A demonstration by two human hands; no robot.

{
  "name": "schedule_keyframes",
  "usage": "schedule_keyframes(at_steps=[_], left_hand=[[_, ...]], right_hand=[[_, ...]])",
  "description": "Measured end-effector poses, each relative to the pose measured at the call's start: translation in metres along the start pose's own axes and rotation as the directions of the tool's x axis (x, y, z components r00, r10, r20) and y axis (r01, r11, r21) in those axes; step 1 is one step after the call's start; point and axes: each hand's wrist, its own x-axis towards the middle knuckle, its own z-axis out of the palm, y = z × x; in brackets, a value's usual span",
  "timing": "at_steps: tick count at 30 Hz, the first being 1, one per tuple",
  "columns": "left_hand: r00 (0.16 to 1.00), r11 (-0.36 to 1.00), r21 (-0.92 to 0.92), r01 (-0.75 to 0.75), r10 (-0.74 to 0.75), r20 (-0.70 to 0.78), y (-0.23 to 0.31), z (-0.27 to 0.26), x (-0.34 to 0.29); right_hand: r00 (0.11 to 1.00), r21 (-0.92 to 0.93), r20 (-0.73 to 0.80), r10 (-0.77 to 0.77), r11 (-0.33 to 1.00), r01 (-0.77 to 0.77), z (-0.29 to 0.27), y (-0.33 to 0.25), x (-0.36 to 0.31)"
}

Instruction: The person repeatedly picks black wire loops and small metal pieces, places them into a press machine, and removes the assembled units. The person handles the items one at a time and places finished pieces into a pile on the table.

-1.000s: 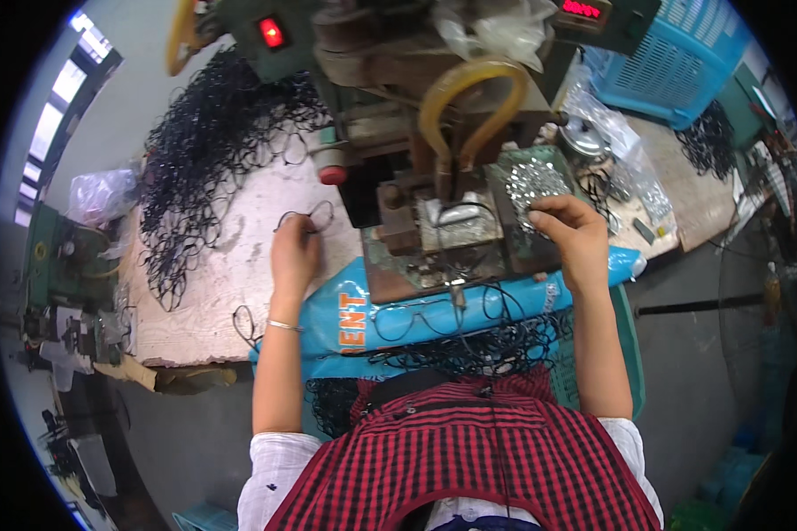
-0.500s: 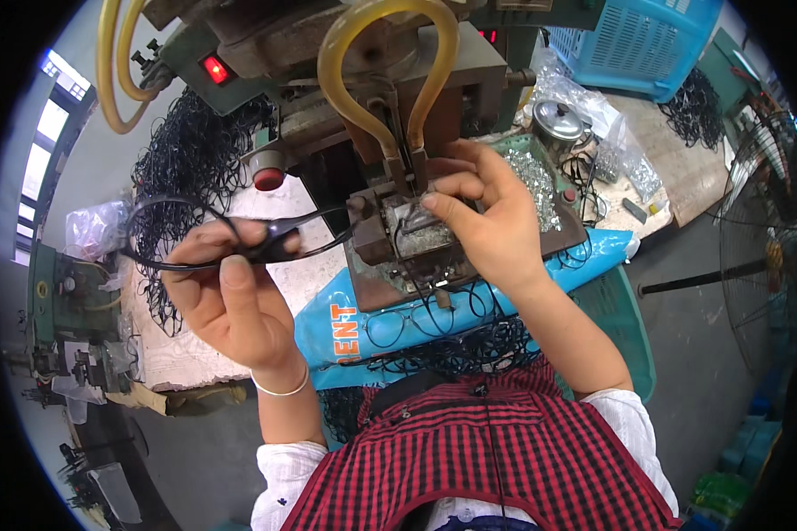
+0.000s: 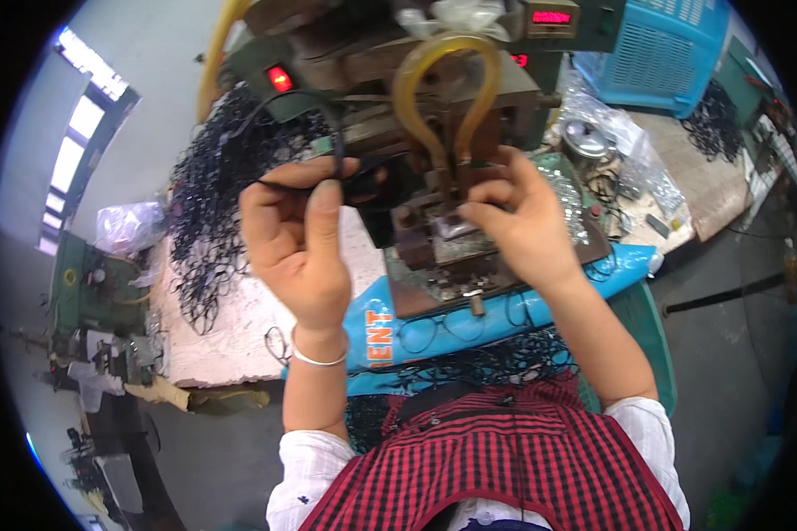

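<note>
We had the left hand [image 3: 297,234] up in the air at the left front of the press [image 3: 372,124], thumb and fingers pinching a black glasses frame [image 3: 361,184]. The frame was clear of the table [image 3: 221,350], tilted, one rim rising above the hand. Its far end blurred into the dark machine behind, so we couldn't tell whether it touched anything.

Right hand [image 3: 527,221] sat at the press, fingers curled, thumb and index tips near each other by the metal block [image 3: 456,228] below the yellow tube [image 3: 405,93]. We couldn't tell whether that grip pinched a small part, or whether it touched the block.

What changed: a second earlier, the left hand was down on the table at a frame and the right was over the shiny metal bits [image 3: 565,190]. Half a second earlier, the right was already at the block and the left held the frame out to the left. Now the frame overlapped the press in our view. For the work, that meant frame and right fingers were both by the press, with no join between them visible.

Around it: heap of black frames [image 3: 212,177] left on the table, another frame [image 3: 443,327] lying on the blue sack [image 3: 629,264] in front of the press.
</note>
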Motion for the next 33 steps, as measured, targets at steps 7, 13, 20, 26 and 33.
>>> schedule_keyframes(at_steps=[7, 13, 20, 26, 33], left_hand=[[0.997, 0.992, -0.108, 0.064, -0.059, 0.05, 0.02, -0.003, -0.013], [0.78, 0.859, 0.228, -0.458, 0.265, 0.566, 0.003, -0.001, -0.05], [0.623, 0.724, 0.241, -0.646, 0.318, 0.714, -0.004, 0.014, -0.051], [0.621, 0.743, 0.21, -0.636, 0.33, 0.711, -0.007, 0.011, -0.049], [0.774, 0.738, 0.431, -0.518, 0.191, 0.603, -0.012, -0.017, -0.091]], right_hand=[[0.987, 0.339, 0.159, 0.025, 0.938, -0.078, -0.019, -0.015, -0.016], [0.929, -0.971, -0.142, -0.343, 0.231, -0.063, -0.085, 0.086, -0.017], [0.884, -0.864, -0.173, -0.435, 0.498, 0.076, -0.108, 0.112, -0.007], [0.889, -0.923, 0.247, -0.386, 0.185, 0.337, -0.091, 0.108, 0.004], [0.864, -0.886, 0.003, -0.503, 0.4, 0.235, -0.103, 0.118, 0.025]])
